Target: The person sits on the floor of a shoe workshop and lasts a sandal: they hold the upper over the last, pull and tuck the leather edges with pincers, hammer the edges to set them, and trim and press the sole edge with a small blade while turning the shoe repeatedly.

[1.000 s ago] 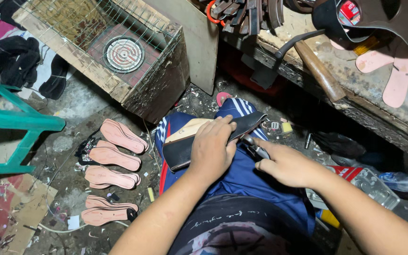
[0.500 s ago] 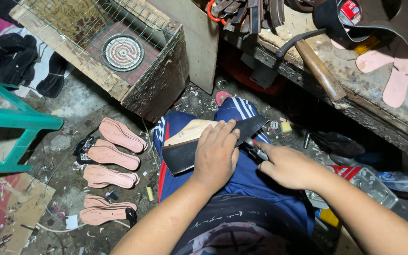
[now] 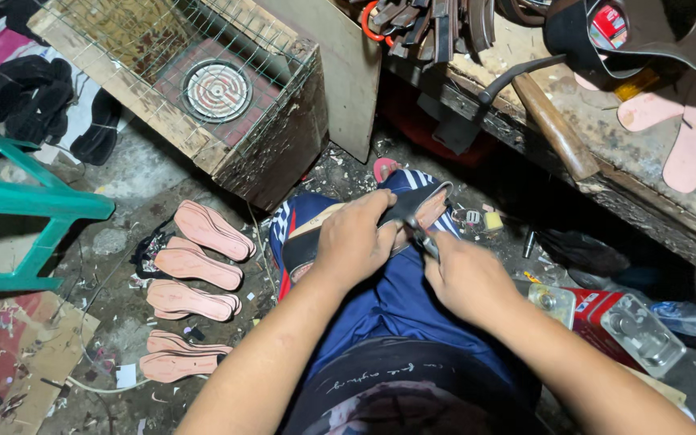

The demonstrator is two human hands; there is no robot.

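Left hand (image 3: 354, 239) presses flat on the sole (image 3: 424, 205), thin, light, bendy; best pinched at its edges. Right hand (image 3: 466, 278) clamps a tool (image 3: 427, 242) beside it.

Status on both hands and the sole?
Left hand presses shoe sole on lap. Right hand works small tool at its dark strap. Nothing obstructing.
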